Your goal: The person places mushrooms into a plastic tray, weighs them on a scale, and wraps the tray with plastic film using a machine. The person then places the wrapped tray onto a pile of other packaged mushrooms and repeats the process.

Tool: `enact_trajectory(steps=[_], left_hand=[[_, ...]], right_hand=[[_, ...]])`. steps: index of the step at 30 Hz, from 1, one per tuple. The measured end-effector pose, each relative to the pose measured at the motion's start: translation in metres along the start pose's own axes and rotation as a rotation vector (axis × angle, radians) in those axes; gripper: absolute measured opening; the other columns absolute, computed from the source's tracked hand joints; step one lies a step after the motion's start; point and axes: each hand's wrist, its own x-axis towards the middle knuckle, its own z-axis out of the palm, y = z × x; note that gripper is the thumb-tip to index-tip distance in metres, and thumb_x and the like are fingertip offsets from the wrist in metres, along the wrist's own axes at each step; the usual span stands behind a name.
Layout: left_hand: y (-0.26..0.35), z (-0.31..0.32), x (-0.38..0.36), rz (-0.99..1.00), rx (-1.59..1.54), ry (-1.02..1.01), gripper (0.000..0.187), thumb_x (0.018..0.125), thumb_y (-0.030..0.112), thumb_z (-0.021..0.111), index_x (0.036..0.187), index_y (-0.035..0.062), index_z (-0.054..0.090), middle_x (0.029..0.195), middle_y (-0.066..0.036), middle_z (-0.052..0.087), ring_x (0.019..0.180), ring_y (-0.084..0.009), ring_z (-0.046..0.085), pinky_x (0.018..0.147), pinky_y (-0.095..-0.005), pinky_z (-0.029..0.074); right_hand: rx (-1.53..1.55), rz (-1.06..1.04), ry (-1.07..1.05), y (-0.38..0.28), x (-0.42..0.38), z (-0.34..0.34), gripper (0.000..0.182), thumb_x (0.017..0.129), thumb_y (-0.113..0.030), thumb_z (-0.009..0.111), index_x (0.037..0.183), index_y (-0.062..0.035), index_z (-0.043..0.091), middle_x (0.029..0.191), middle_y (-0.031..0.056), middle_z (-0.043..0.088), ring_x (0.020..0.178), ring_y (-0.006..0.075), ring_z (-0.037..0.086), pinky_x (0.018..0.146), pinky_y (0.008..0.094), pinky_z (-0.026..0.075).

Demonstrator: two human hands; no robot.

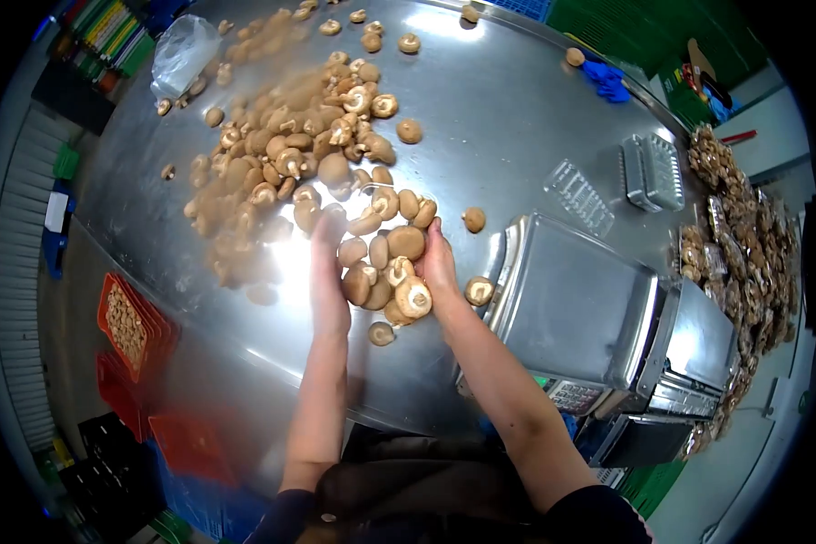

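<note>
Brown mushrooms (406, 242) fill a clear plastic tray, of which only the far rim shows. My left hand (329, 258) lies along the tray's left side, slightly blurred, against the mushrooms. On the other side my right hand (438, 267) presses against the tray and its mushrooms, fingers partly hidden. Beyond my left hand spreads a large heap of loose mushrooms (290, 145). Single mushrooms lie near my hands, one at the near side (381, 334) and another beside my right wrist (479, 291).
A scale (576, 295) stands right of my right arm on the metal table (508, 100). Behind it are empty clear trays (653, 172). Packed mushrooms (743, 245) pile up at far right. Blue gloves (606, 80), a plastic bag (183, 56) and red crates (159, 335) are around.
</note>
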Motion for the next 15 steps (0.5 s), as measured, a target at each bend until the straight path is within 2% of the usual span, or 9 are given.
enact_trajectory(steps=[3,6,7,11,12,15], left_hand=[[0.026,0.015,-0.02,-0.014,-0.127,-0.017,0.067,0.098,0.048,0.038,0.145,-0.0001,0.033,0.148,-0.017,0.037,0.137,-0.027,0.037,0.113,-0.04,0.025],[0.025,0.04,-0.039,0.107,-0.032,-0.144,0.067,0.097,0.047,0.041,0.145,0.0007,0.033,0.148,-0.016,0.037,0.136,-0.0288,0.036,0.113,-0.0409,0.025],[0.025,0.052,-0.044,0.163,-0.015,-0.152,0.066,0.096,0.043,0.045,0.144,0.0003,0.033,0.148,-0.016,0.037,0.136,-0.0299,0.036,0.112,-0.0414,0.027],[0.03,0.097,-0.085,0.289,0.366,-0.193,0.074,0.087,0.039,0.058,0.146,0.0023,0.032,0.149,-0.017,0.035,0.139,-0.0288,0.034,0.111,-0.0435,0.027],[0.026,0.107,-0.097,0.366,0.366,-0.259,0.083,0.082,0.042,0.064,0.147,0.0029,0.03,0.151,-0.019,0.031,0.14,-0.0311,0.031,0.112,-0.0455,0.027],[0.012,0.147,-0.124,0.513,0.598,-0.405,0.096,0.071,0.047,0.073,0.145,0.0036,0.03,0.151,-0.02,0.029,0.14,-0.0372,0.028,0.111,-0.0483,0.026]], right_hand=[[0.117,-0.028,0.011,-0.048,-0.041,0.007,0.065,0.099,-0.057,0.031,0.127,-0.0006,0.048,0.115,0.0139,0.062,0.101,0.0228,0.064,0.084,0.0356,0.056],[0.115,-0.047,0.071,-0.07,-0.068,-0.01,0.065,0.099,-0.057,0.032,0.128,-0.0006,0.047,0.116,0.0144,0.061,0.101,0.0232,0.065,0.084,0.0354,0.056],[0.136,-0.061,0.095,-0.082,-0.082,-0.014,0.063,0.1,-0.056,0.031,0.13,-0.0019,0.045,0.117,0.0142,0.061,0.101,0.0241,0.064,0.085,0.0365,0.055],[0.314,-0.231,0.21,-0.099,-0.112,-0.053,0.063,0.101,-0.054,0.029,0.135,-0.0009,0.039,0.124,0.0192,0.054,0.109,0.0282,0.061,0.092,0.039,0.052],[0.321,-0.278,0.247,-0.101,-0.119,-0.067,0.063,0.101,-0.054,0.029,0.135,-0.0012,0.038,0.125,0.0195,0.054,0.11,0.0289,0.06,0.093,0.0395,0.052],[0.372,-0.395,0.312,-0.109,-0.145,-0.1,0.061,0.102,-0.051,0.027,0.137,-0.0026,0.037,0.13,0.0205,0.05,0.114,0.0324,0.058,0.095,0.0428,0.051]])
